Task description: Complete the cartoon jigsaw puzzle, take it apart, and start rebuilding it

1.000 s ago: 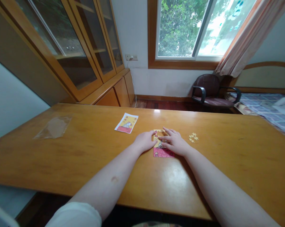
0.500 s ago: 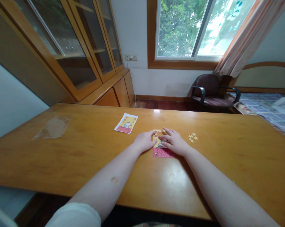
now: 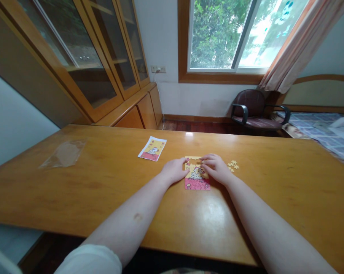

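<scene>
A partly assembled jigsaw puzzle (image 3: 197,184) lies flat on the wooden table, yellow above and pink below, with a white cartoon animal in the middle. Bare table shows through a gap in its upper part. Along its left edge rests my left hand (image 3: 174,171), thumb and fingers apart, touching the border. My right hand (image 3: 217,168) is at the upper right edge, fingers spread and slightly bent over the puzzle; no piece shows in it. Several loose yellow puzzle pieces (image 3: 233,165) lie just right of that hand.
A printed picture card (image 3: 152,148) with the same design lies beyond my left hand. On the far left is a clear plastic bag (image 3: 64,154). Past the wooden table (image 3: 103,186) stand a glass-door cabinet (image 3: 123,91) and an armchair (image 3: 250,108).
My right hand has drawn back to the right from over the puzzle, uncovering the animal picture and part of the gap. My left hand stays in place.
</scene>
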`<state>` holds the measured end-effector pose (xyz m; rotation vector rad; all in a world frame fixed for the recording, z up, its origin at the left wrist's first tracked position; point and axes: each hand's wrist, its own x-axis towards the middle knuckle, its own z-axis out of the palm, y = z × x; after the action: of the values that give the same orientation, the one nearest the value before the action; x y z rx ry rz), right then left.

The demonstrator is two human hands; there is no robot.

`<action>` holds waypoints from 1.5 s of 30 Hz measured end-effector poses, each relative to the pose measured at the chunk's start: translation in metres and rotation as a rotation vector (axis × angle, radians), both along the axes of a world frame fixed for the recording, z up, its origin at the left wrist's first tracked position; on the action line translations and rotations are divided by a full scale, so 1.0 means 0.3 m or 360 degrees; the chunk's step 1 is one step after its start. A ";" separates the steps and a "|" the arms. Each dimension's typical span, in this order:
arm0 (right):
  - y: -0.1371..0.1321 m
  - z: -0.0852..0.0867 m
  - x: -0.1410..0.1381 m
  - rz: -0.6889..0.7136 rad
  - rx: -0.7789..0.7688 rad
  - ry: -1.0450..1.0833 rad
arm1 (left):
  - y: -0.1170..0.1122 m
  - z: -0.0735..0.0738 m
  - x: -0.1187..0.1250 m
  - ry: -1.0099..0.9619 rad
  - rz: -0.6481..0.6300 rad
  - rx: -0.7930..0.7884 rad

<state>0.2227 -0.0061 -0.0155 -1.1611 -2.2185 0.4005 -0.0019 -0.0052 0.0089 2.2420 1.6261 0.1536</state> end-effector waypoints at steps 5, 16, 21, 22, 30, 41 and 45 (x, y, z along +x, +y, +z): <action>-0.014 0.018 -0.020 0.0237 -0.0203 -0.0045 | 0.000 -0.003 -0.002 -0.0006 -0.0016 0.0024; -0.028 0.026 -0.052 0.0168 -0.0192 -0.0254 | -0.001 0.000 0.002 -0.0008 0.0013 -0.0003; -0.030 0.036 -0.052 0.0161 -0.0084 -0.0243 | 0.001 -0.005 -0.003 -0.0014 0.0007 -0.0009; -0.029 0.036 -0.051 0.0162 -0.0077 -0.0243 | 0.001 -0.007 -0.004 -0.0015 0.0006 -0.0006; -0.026 0.023 -0.054 0.0167 -0.0107 -0.0321 | 0.003 -0.008 -0.004 -0.0036 -0.0016 0.0033; -0.036 0.020 -0.075 0.0037 -0.0193 -0.0536 | 0.008 -0.017 -0.005 0.0001 -0.0037 0.0024; -0.034 0.010 -0.077 -0.0011 -0.0219 -0.0576 | 0.007 -0.015 -0.005 -0.0003 -0.0049 0.0050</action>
<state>0.1996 -0.0164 -0.0126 -1.4060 -2.5265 0.3681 -0.0035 -0.0032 0.0045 2.2883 1.5982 0.1744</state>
